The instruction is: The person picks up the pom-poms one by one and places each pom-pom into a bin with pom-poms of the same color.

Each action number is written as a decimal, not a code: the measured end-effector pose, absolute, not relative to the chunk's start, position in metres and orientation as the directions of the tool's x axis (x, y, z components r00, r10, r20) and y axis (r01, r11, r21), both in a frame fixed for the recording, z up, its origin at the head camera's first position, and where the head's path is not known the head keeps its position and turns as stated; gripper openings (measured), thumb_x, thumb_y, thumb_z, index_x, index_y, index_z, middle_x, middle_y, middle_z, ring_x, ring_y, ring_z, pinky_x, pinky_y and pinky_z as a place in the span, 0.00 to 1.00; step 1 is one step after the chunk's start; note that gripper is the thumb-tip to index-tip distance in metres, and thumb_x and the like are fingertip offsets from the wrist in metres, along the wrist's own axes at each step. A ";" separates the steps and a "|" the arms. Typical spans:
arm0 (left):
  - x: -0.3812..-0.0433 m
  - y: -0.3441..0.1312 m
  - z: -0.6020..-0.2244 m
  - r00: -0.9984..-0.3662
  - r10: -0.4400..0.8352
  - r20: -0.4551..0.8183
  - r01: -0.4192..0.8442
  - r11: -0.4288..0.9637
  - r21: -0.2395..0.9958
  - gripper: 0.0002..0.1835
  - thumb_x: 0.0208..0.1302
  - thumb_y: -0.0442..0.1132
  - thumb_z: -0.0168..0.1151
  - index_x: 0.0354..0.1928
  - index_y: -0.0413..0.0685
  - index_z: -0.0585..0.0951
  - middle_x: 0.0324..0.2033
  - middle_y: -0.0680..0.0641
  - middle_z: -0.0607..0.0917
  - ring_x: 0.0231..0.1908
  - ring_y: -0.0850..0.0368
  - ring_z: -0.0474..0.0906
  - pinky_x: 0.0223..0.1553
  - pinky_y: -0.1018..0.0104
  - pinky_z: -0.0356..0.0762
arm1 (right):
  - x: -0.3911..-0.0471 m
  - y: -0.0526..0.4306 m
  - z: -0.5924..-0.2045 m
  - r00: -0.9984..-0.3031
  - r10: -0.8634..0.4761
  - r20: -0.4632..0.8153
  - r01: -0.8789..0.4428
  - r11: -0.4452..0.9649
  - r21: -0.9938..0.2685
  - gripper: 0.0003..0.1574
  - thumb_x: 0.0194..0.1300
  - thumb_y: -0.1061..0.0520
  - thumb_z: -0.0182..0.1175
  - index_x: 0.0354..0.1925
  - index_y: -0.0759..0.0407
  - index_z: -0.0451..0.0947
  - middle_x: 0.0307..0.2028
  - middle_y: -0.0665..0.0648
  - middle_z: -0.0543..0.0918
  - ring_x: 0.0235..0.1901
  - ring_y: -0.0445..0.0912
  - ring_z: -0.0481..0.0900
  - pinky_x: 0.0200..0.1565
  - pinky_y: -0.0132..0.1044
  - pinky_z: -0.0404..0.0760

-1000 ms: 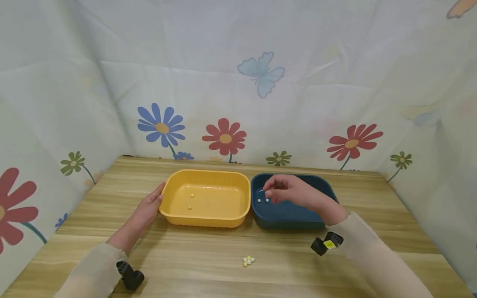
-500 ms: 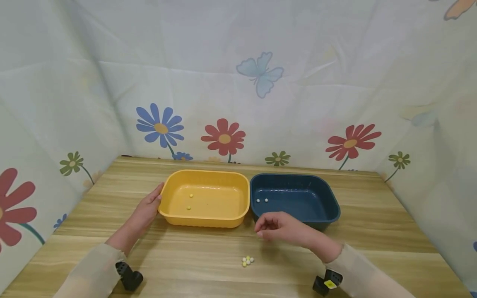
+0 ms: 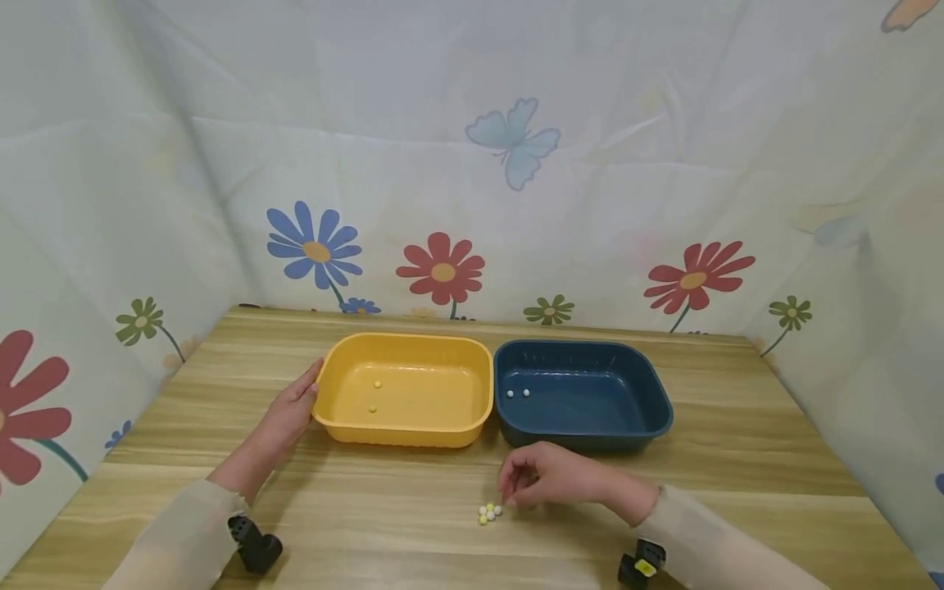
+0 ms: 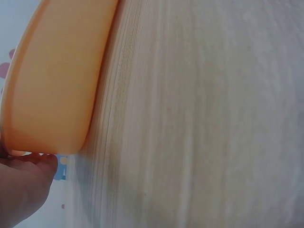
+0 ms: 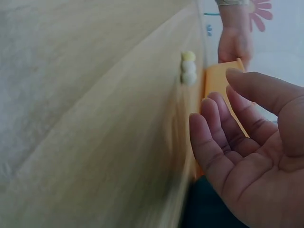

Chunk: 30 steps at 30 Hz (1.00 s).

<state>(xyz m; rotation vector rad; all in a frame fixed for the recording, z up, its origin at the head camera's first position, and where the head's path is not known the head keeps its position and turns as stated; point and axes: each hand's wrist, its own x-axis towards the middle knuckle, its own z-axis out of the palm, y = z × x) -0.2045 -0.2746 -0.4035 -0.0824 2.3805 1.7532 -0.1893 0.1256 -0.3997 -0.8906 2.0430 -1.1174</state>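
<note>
Little balls (image 3: 491, 515) sit on the table (image 3: 354, 524) at eight o'clock from the right hand (image 3: 553, 477) — probably light, apt to roll; pinch mid-height. That hand's thumb and fingertips stand apart; the left hand (image 3: 290, 414) rests unclenched against the yellow tray (image 3: 401, 432), at nine o'clock.

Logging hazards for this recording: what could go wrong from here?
The small balls lie bunched on the table, close to the right hand; picking one might send others rolling.
White and yellow are mixed there, while the yellow tray holds yellow balls and the blue tray white balls, so one could be mis-sorted.
The left hand touches the yellow tray; a push might shift both adjoining trays.
</note>
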 end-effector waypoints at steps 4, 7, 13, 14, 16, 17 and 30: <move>-0.204 -0.275 -0.403 -0.982 0.067 -0.175 -0.147 0.308 0.940 0.29 0.80 0.35 0.28 0.78 0.42 0.37 0.78 0.37 0.34 0.78 0.37 0.33 0.77 0.42 0.45 | -0.190 0.123 -0.402 -0.543 -0.811 -0.217 -0.280 0.418 -0.864 0.08 0.59 0.66 0.66 0.39 0.65 0.81 0.34 0.58 0.85 0.30 0.33 0.77 0.32 0.22 0.77; -0.204 -0.275 -0.403 -0.982 0.072 -0.173 -0.142 0.314 0.939 0.29 0.80 0.35 0.28 0.77 0.41 0.36 0.77 0.37 0.33 0.78 0.36 0.33 0.77 0.41 0.45 | -0.190 0.121 -0.403 -0.524 -0.822 -0.222 -0.316 0.430 -0.846 0.08 0.59 0.66 0.67 0.39 0.63 0.82 0.35 0.57 0.85 0.31 0.31 0.76 0.35 0.22 0.79; -0.203 -0.275 -0.403 -0.984 0.069 -0.166 -0.136 0.314 0.940 0.29 0.80 0.34 0.29 0.77 0.40 0.37 0.78 0.37 0.34 0.78 0.37 0.34 0.77 0.42 0.45 | -0.189 0.116 -0.406 -0.503 -0.837 -0.216 -0.396 0.445 -0.803 0.07 0.59 0.66 0.67 0.39 0.61 0.82 0.35 0.56 0.85 0.31 0.28 0.74 0.38 0.21 0.79; -0.203 -0.275 -0.403 -0.984 0.068 -0.164 -0.134 0.316 0.939 0.29 0.80 0.34 0.29 0.78 0.40 0.37 0.78 0.37 0.35 0.78 0.37 0.34 0.77 0.42 0.45 | -0.188 0.116 -0.405 -0.504 -0.837 -0.213 -0.404 0.446 -0.799 0.07 0.59 0.66 0.67 0.38 0.61 0.82 0.34 0.56 0.84 0.31 0.28 0.73 0.37 0.21 0.78; -0.203 -0.275 -0.403 -0.985 0.067 -0.159 -0.130 0.322 0.938 0.29 0.80 0.35 0.29 0.78 0.40 0.37 0.78 0.37 0.35 0.78 0.37 0.34 0.77 0.41 0.45 | -0.187 0.115 -0.405 -0.511 -0.834 -0.208 -0.415 0.451 -0.790 0.07 0.58 0.66 0.67 0.38 0.61 0.82 0.33 0.55 0.84 0.31 0.28 0.72 0.36 0.21 0.78; -0.202 -0.275 -0.403 -0.985 0.066 -0.158 -0.129 0.327 0.936 0.29 0.80 0.35 0.29 0.78 0.40 0.38 0.78 0.37 0.35 0.78 0.37 0.34 0.77 0.41 0.45 | -0.186 0.114 -0.405 -0.513 -0.833 -0.205 -0.425 0.454 -0.783 0.08 0.58 0.67 0.67 0.38 0.60 0.83 0.32 0.54 0.83 0.30 0.28 0.72 0.35 0.21 0.77; -0.200 -0.273 -0.400 -0.984 0.060 -0.167 -0.137 0.341 0.930 0.29 0.81 0.36 0.30 0.78 0.41 0.38 0.78 0.37 0.35 0.78 0.36 0.33 0.77 0.39 0.44 | -0.180 0.109 -0.409 -0.545 -0.820 -0.176 -0.509 0.491 -0.707 0.07 0.56 0.64 0.69 0.35 0.57 0.82 0.30 0.47 0.77 0.30 0.28 0.69 0.34 0.20 0.74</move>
